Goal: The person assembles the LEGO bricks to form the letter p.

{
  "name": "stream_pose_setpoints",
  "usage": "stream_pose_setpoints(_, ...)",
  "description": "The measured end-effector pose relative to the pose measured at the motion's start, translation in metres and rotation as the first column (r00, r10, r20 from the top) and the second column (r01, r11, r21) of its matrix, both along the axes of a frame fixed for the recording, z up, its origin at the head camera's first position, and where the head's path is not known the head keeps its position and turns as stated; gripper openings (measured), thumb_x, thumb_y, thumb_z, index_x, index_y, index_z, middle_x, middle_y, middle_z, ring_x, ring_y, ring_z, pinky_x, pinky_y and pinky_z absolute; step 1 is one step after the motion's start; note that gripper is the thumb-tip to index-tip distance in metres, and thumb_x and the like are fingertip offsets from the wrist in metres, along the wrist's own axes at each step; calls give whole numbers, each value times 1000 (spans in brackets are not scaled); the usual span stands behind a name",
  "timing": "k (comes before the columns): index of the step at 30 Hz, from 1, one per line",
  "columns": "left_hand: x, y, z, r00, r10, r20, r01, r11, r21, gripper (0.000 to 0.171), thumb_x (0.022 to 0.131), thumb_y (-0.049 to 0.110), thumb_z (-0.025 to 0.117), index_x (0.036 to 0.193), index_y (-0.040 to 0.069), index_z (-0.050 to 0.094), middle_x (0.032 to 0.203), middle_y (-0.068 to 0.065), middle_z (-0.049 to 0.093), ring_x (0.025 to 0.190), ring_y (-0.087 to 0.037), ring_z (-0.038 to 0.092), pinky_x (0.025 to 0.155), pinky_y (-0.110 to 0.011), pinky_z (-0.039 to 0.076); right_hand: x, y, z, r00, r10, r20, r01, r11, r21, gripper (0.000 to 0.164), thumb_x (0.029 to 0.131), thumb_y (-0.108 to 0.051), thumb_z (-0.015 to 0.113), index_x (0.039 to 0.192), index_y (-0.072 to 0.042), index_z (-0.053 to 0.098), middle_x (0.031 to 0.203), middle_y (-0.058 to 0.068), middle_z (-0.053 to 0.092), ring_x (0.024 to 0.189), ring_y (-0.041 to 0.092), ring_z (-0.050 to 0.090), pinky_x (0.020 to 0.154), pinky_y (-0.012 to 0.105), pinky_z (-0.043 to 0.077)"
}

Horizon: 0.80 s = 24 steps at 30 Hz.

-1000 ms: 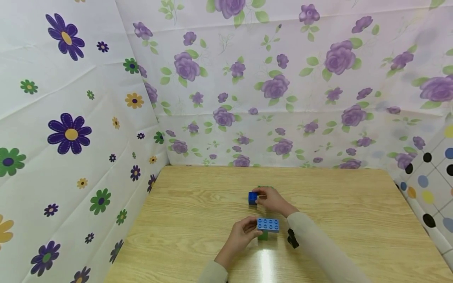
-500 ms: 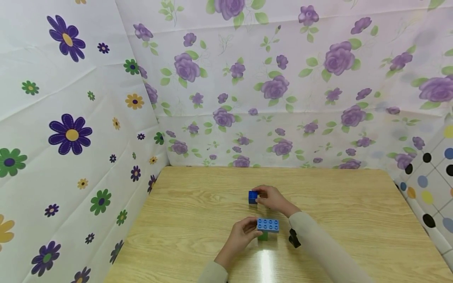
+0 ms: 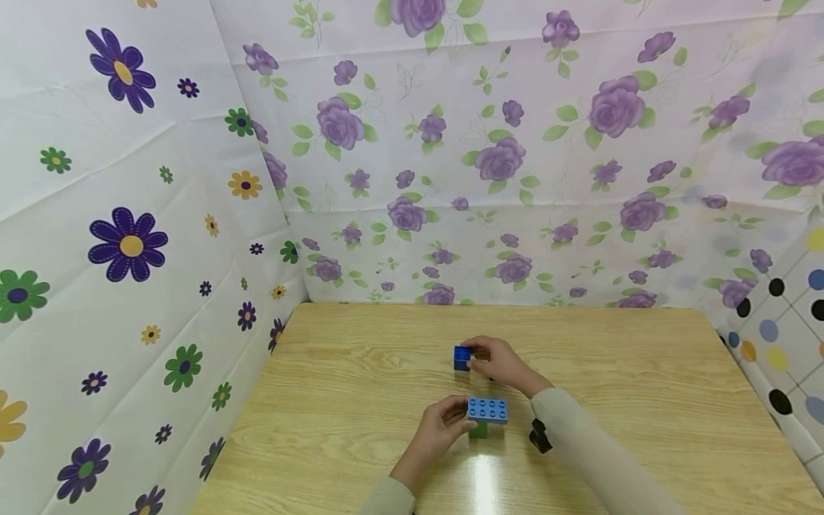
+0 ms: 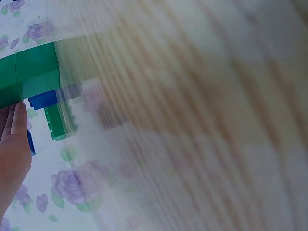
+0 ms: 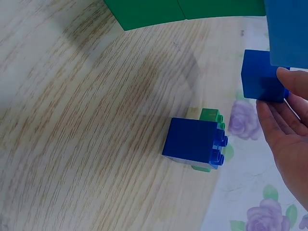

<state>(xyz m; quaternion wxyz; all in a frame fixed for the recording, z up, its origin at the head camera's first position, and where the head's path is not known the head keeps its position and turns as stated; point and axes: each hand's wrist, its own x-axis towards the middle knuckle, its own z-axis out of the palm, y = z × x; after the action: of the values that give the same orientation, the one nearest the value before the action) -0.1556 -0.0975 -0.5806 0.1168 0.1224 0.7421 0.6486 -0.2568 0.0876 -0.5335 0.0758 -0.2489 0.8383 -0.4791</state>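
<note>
My left hand [image 3: 440, 428] holds the left end of a light blue eight-stud toy brick [image 3: 487, 408], which sits on green bricks [image 3: 478, 430]. In the left wrist view, fingers [image 4: 18, 118] touch the green part. Farther back, my right hand [image 3: 505, 363] pinches a dark blue brick [image 3: 461, 357] between thumb and fingers. In the right wrist view, this brick [image 5: 262, 77] appears close to the light blue one [image 5: 288, 31]. A second dark blue brick [image 5: 191, 140] stands on the table, beside a green brick [image 5: 210, 115]. My right hand hides both from the head view.
The wooden table [image 3: 360, 357] meets a white wall covering with purple roses [image 3: 502, 157] at the back. Another flowered sheet [image 3: 129, 322] closes off the left side, and a dotted sheet [image 3: 779, 357] the right. Black wrist gear [image 3: 539, 436] sits under the right sleeve.
The right hand has shifted slightly right with the dark blue brick. A green edge seen behind that hand a second ago is now out of sight. The left hand stays put.
</note>
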Motion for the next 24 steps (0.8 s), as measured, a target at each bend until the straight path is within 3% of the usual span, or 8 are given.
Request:
stream_pose_setpoints(13, 0, 0, 0, 1000, -7, -8, 7, 1000, 7, 36, 88, 10, 70, 123, 5, 61, 118, -7, 64, 114, -20, 59, 95, -23, 51, 7, 8, 2, 1000, 26, -15, -26, 999, -25, 39, 94, -7, 62, 132, 1, 54, 131, 21, 54, 115, 38, 57, 96, 51, 50)
stream_pose_setpoints(24, 0, 0, -1, 1000, -8, -3, 8, 1000, 12, 37, 88, 12, 70, 123, 6, 61, 119, -7, 64, 116, -21, 59, 95, -24, 51, 15, 13, 9, 1000, 11, -19, -11, 1000, 2, 40, 94, -10, 63, 133, -3, 55, 130, 18, 56, 114, 36, 58, 95, 48, 51)
